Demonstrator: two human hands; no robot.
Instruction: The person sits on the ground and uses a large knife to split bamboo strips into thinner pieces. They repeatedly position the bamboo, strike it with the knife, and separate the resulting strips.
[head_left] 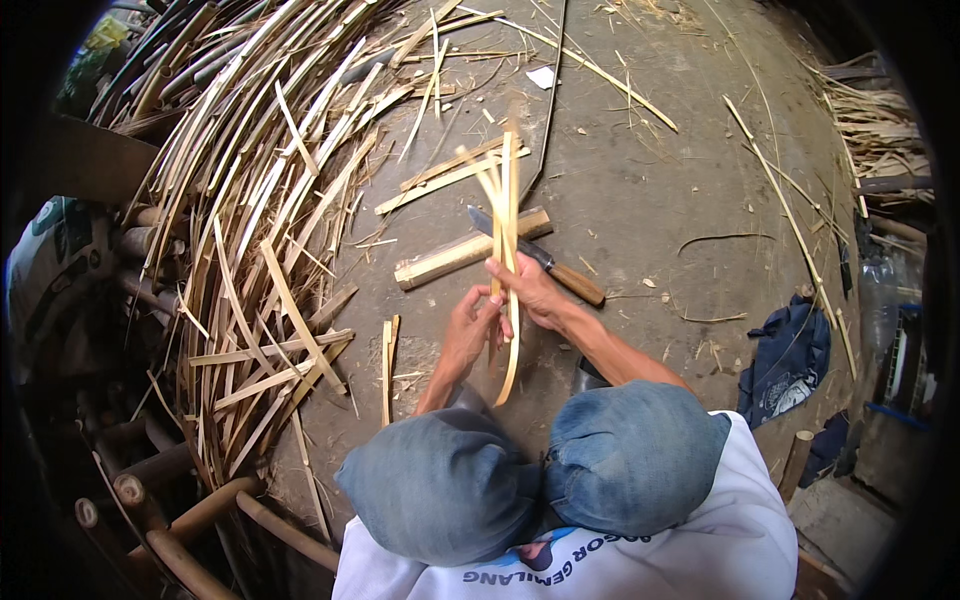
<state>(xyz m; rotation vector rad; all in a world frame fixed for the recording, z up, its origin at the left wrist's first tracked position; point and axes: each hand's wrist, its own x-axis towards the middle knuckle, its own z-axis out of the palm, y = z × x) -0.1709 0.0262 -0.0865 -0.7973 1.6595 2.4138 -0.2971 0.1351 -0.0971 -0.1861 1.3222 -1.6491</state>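
Note:
In front of my knees I hold a few thin, pale bamboo strips [508, 190] nearly upright, their upper ends spread apart and slightly blurred. My right hand [530, 288] is closed around them from the right. Lower down, my left hand [478, 318] has its fingers closed on the strips from the left; its fingertips are partly hidden. One strip curves down below both hands. Just beyond my hands, a knife with a wooden handle [577, 284] lies on the floor, its dark blade resting across a split bamboo block [430, 265]. The strips cover part of both.
A large pile of split bamboo strips [250, 230] spreads along the left. Bamboo poles [190, 560] form a frame at lower left. Loose strips [450, 180] lie ahead on the concrete floor [640, 200]. Dark blue cloth [788, 355] lies at right, near a long thin strip [785, 205].

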